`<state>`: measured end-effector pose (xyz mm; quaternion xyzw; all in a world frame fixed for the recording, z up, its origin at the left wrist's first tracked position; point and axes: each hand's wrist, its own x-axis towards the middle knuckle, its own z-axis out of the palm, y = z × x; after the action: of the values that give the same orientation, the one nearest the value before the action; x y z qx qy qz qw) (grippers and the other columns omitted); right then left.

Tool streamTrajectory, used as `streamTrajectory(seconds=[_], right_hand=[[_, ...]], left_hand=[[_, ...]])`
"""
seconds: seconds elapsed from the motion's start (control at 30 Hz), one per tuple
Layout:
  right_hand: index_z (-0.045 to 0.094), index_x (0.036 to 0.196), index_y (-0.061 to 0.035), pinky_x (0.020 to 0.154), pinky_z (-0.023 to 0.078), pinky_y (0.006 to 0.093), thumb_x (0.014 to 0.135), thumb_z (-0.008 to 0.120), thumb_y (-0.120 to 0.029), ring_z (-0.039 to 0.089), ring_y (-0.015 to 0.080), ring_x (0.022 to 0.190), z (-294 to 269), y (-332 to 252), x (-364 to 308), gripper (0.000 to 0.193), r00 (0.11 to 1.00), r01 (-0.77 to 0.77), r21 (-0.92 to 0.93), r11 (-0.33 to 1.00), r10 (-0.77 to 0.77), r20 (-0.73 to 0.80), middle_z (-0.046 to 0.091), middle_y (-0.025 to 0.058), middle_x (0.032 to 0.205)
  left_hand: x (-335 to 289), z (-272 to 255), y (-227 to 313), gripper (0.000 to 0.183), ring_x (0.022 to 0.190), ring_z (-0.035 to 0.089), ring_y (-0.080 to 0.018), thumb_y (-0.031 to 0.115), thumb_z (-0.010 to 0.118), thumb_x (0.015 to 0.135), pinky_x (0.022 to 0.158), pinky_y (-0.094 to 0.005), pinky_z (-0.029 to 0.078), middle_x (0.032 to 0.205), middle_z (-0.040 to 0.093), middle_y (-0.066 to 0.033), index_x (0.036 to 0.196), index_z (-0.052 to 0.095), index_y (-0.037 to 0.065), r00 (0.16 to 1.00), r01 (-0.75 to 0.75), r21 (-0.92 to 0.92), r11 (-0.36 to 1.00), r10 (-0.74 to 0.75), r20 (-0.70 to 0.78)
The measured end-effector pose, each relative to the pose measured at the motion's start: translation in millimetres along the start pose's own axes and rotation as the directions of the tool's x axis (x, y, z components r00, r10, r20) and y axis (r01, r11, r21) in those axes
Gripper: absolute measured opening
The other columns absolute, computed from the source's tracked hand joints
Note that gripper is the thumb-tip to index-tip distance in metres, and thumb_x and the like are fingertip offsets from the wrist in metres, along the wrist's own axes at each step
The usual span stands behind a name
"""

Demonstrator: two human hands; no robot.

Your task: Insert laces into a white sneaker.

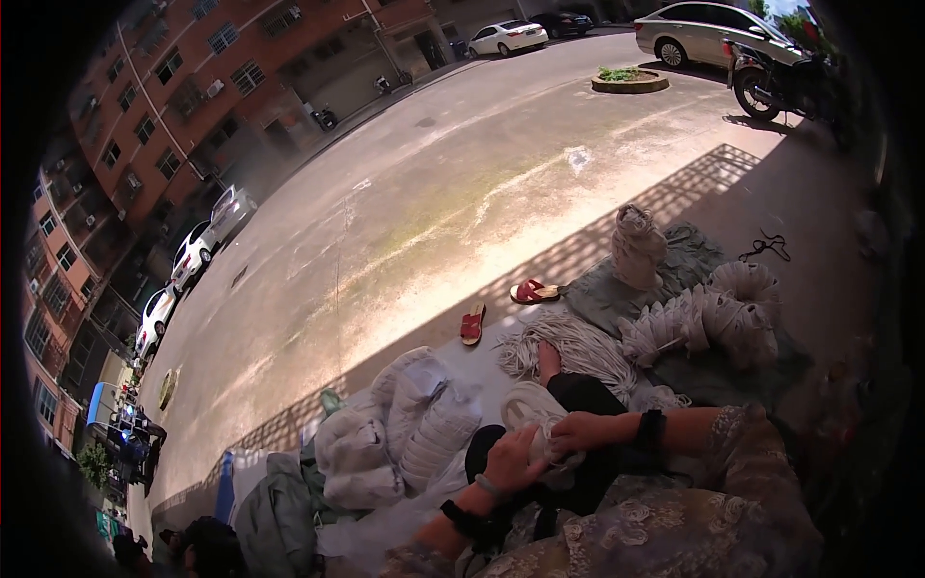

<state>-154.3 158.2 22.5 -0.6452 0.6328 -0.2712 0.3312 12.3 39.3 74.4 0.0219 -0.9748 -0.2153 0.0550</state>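
Over my lap lies an off-white looped bundle (532, 403), of cord or soft strips; I cannot tell which. My left hand (513, 460) grips its near left side, fingers bent against it. From the right, my right hand (578, 433) closes on the same bundle, fingertips pinched close to the left hand. Just beyond, a loose heap of white cords (568, 349) spreads around my bare foot (548, 361). Left of my hands sit white rolled bundles (438, 438) partly wrapped in clear plastic.
Stacked white ring-shaped bundles (708, 318) lie to the right, and an upright off-white bundle (638, 249) stands on green-grey cloth (597, 289). Red slippers (472, 325) rest at the sheet's far edge. Dark green cloth (275, 520) is bunched at left. A motorcycle (766, 87) is parked at far right.
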Motion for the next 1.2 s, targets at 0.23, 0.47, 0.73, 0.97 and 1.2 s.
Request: streamTrajectory(seconds=[0.23,0.47,0.73,0.97,1.2], right_hand=[[0.058,0.083,-0.0016,0.06,0.044,0.0342,0.087,0.052,-0.029,0.058,0.0207,0.063,-57.5,-64.8,-32.9,0.028,0.984,0.169,0.236,0.957,-0.148,-0.102,0.058,0.0143,0.068],[0.058,0.073,-0.0012,0.056,0.042,0.0301,0.081,0.056,-0.032,0.053,0.0136,0.06,-128.1,64.3,-69.4,0.032,0.733,-0.385,0.42,0.822,0.548,-0.402,0.054,0.0036,0.058],[0.056,0.107,-0.0024,0.084,0.042,0.0411,0.077,0.06,-0.027,0.054,0.034,0.098,-95.3,119.2,-39.2,0.039,0.762,-0.384,-0.207,0.9,0.183,-0.621,0.058,0.0183,0.1],[0.056,0.102,-0.0021,0.071,0.046,0.0335,0.087,0.054,-0.025,0.061,0.0274,0.08,-29.3,-60.6,-7.2,0.027,0.989,0.124,0.337,0.934,-0.087,-0.122,0.06,0.0178,0.084],[0.058,0.076,-0.0023,0.054,0.041,0.0332,0.083,0.056,-0.021,0.055,0.0287,0.058,-57.3,6.3,-26.8,0.02,0.894,-0.072,0.154,0.985,0.132,-0.428,0.053,0.0153,0.062]], left_hand=[[0.9,22.2,23.6,0.048,0.079,0.059,-0.0169,0.018,0.061,0.078,0.072,-0.0286,0.046,0.086,0.061,-0.0111,0.121,0.044,0.003,0.988,0.025,-0.652,0.758,-0.118,-0.099],[-33.4,-33.9,8.9,0.016,0.057,0.047,-0.0064,0.013,0.055,0.086,0.052,-0.0249,0.041,0.065,0.057,-0.0061,0.09,0.062,0.0,0.953,0.223,-0.634,0.74,-0.302,-0.018],[-28.3,-52.4,3.1,0.014,0.055,0.054,-0.014,0.012,0.058,0.083,0.053,-0.0267,0.042,0.064,0.057,-0.0103,0.086,0.061,-0.001,0.922,0.243,-0.484,0.841,-0.355,-0.153],[-1.7,-27.8,22.3,0.01,0.066,0.06,-0.0307,0.012,0.059,0.079,0.059,-0.0349,0.047,0.07,0.059,-0.0149,0.083,0.062,0.003,0.951,-0.02,-0.208,0.978,-0.046,-0.306],[-25.7,-2.6,-17.6,0.011,0.063,0.059,-0.0305,0.016,0.057,0.081,0.054,-0.036,0.046,0.069,0.059,-0.0129,0.08,0.061,0.005,0.939,0.12,-0.18,0.976,-0.171,-0.299]])
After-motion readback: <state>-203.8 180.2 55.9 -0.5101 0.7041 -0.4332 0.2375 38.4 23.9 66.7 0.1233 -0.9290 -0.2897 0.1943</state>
